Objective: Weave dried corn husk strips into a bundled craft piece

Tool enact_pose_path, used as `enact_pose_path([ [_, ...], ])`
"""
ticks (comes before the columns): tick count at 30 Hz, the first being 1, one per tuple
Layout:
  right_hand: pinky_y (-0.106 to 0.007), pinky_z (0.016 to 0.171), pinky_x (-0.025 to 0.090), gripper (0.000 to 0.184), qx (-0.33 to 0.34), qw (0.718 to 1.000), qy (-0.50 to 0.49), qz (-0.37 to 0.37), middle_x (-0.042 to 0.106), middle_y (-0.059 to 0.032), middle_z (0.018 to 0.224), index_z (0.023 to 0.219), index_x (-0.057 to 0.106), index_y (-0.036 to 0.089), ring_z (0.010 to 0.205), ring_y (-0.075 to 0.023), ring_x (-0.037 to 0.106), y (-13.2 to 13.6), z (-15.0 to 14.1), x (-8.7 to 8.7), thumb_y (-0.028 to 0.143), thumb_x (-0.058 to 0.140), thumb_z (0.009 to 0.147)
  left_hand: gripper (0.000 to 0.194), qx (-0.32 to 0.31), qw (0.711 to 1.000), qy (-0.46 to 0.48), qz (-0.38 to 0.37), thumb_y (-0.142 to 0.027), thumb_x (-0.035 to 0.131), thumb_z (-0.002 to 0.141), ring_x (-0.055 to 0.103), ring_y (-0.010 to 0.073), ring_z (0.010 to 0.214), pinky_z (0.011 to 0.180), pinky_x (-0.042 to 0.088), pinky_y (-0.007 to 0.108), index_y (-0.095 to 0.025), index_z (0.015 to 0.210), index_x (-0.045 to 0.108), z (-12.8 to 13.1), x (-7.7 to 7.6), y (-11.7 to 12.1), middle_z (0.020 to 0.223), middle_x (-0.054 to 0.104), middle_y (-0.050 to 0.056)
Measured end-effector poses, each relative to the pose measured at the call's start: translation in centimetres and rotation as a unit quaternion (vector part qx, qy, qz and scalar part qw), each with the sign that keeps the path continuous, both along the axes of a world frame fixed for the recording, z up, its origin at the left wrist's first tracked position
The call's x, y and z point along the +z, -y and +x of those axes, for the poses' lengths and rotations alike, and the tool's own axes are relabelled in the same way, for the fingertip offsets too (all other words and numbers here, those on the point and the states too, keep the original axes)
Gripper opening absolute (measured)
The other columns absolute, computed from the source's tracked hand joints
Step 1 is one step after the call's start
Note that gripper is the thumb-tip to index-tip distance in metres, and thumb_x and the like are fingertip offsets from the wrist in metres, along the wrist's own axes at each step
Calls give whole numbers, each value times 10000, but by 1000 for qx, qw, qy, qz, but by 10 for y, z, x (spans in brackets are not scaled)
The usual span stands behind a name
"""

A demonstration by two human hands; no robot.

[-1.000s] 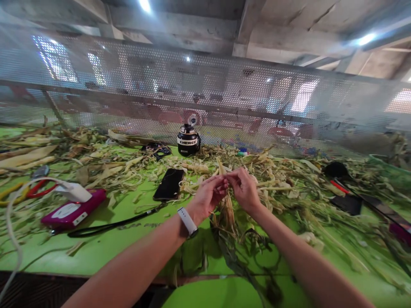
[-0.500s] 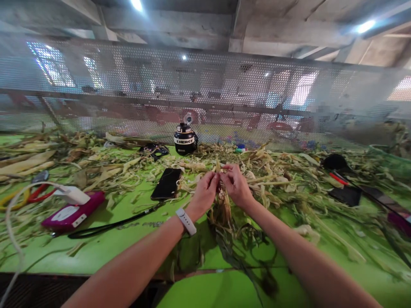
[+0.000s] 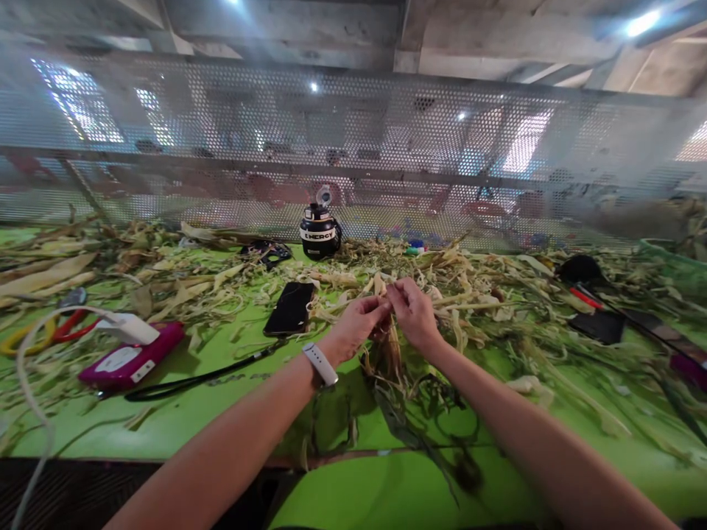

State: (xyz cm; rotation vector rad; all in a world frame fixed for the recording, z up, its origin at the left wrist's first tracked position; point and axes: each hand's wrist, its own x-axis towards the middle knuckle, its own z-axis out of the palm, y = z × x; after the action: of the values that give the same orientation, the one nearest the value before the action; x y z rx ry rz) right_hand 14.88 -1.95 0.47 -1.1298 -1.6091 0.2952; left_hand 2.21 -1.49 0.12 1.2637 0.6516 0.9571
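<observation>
My left hand [image 3: 359,324] and my right hand [image 3: 412,311] meet over the middle of the green table, fingertips pinched together on a bundle of dried plant leaves [image 3: 391,353] that look like corn husks. The bundle's pale tip pokes up between the fingers, while its brownish strips and a dark green leaf [image 3: 398,423] hang down toward the table's near edge. Both hands are closed on it; exactly which strip each one pinches is hidden by the fingers. A white band [image 3: 320,364] circles my left wrist.
Loose leaves [image 3: 469,294] litter the table [image 3: 215,412]. Left lie a black phone [image 3: 290,308] with strap, a purple power bank [image 3: 135,361] with white plug, and red-yellow-handled scissors [image 3: 69,324]. A black bottle [image 3: 320,234] stands before a perforated screen [image 3: 375,158].
My left hand has shifted slightly right, its fingers now closer to the right hand's fingertips. The whole view has tilted slightly; the dried bundle stays between the hands.
</observation>
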Motion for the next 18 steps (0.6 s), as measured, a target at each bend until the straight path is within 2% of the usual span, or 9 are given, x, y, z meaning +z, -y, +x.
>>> enact_pose_path([
  [4, -234, 518, 312, 247, -30, 1000, 0, 4, 420, 48, 554, 662, 416, 220, 514, -111, 404, 4, -4, 1, 357, 447, 865, 388, -7, 999, 5, -35, -463, 741, 604, 404, 52, 428, 411, 266, 191, -145, 596, 519, -1, 3, 2, 503, 512, -31],
  [10, -229, 510, 338, 242, -6, 1000, -24, -14, 440, 48, 557, 677, 442, 214, 516, -108, 424, -1, -2, 1, 368, 471, 861, 353, 12, 999, 24, -41, -404, 759, 602, 385, 43, 379, 390, 261, 185, -143, 574, 522, 4, 5, 6, 450, 505, -41],
  [12, -230, 527, 362, 218, 3, 999, -35, -11, 475, 40, 585, 720, 462, 209, 536, -110, 453, -2, 0, 2, 370, 468, 867, 327, 16, 998, 40, -51, -374, 765, 606, 408, 43, 392, 395, 273, 175, -139, 590, 538, 4, 5, 5, 466, 519, -38],
  [15, -228, 517, 367, 156, -3, 999, -33, 14, 484, 49, 597, 874, 498, 203, 525, -108, 458, -3, 5, 6, 358, 480, 872, 261, 43, 990, 77, -108, -277, 775, 600, 473, 53, 439, 411, 312, 157, -136, 616, 557, 0, 9, -1, 503, 543, -30],
  [18, -225, 503, 366, 165, 23, 999, 10, 47, 460, 56, 597, 927, 520, 200, 507, -102, 439, -3, 11, 8, 350, 527, 859, 176, 58, 978, 122, -161, -164, 747, 619, 488, 40, 455, 421, 335, 132, -120, 629, 577, -7, 13, -5, 541, 563, -18],
])
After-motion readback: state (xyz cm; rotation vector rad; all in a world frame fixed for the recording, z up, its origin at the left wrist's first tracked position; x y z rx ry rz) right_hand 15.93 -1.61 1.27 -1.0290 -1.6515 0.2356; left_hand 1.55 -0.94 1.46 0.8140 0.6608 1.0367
